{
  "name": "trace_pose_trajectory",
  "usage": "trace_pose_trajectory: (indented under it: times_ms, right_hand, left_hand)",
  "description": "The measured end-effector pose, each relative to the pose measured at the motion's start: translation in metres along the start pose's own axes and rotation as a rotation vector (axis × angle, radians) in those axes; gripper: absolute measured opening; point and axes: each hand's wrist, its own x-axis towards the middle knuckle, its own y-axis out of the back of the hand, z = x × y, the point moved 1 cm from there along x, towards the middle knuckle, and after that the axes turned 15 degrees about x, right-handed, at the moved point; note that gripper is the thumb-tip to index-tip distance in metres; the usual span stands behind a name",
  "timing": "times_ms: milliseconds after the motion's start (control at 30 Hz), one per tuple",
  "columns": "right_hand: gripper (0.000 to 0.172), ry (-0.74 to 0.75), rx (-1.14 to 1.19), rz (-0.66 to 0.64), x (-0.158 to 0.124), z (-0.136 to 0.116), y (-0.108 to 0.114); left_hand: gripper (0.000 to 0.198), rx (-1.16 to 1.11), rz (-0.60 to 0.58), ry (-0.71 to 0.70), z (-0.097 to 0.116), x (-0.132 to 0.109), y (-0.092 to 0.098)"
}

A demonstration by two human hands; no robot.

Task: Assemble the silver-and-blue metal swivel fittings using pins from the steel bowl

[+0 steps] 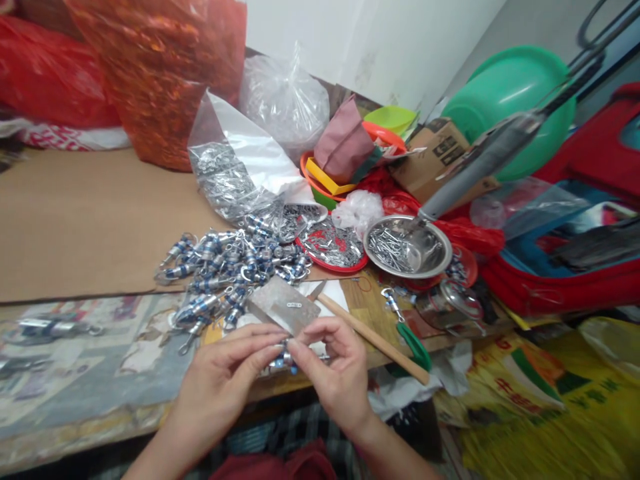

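Observation:
My left hand [225,373] and my right hand [334,370] meet at the table's front edge. Their fingertips pinch a small blue-and-silver metal fitting [285,360], partly hidden by the fingers. Just beyond them sits a grey metal block [280,303], with a small flat metal link [295,305] on its top. A hammer lies right of the block, its wooden handle [385,343] slanting toward the front edge. To the left is a heap of similar blue-and-silver fittings [225,263] with hooks and rings.
A steel bowl [435,250] of metal pins and a red tray [345,267] of small metal parts stand behind. A clear bag [225,180] of metal pieces leans there. Right of the hammer lies a fitting with a green strap [415,343]. A grey-handled tool [480,163] rises above the bowl.

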Motion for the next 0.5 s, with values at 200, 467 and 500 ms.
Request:
trace_pose_trajectory:
  times_ms: [200, 467, 500]
  right_hand:
    - [0.016, -0.012, -0.047, -0.085, 0.0012, -0.0009, 0.0064]
    - [0.014, -0.033, -0.039, -0.114, 0.0004, 0.0032, 0.0098]
    - [0.015, -0.045, -0.01, -0.111, 0.0, 0.0046, 0.0105]
  left_hand:
    - [0.016, 0.036, 0.02, -0.023, 0.0065, 0.003, 0.001]
    - [0.017, 0.004, 0.059, 0.018, 0.0041, 0.0035, -0.0039]
    - [0.017, -0.002, 0.049, 0.024, 0.0042, 0.0035, -0.0039]
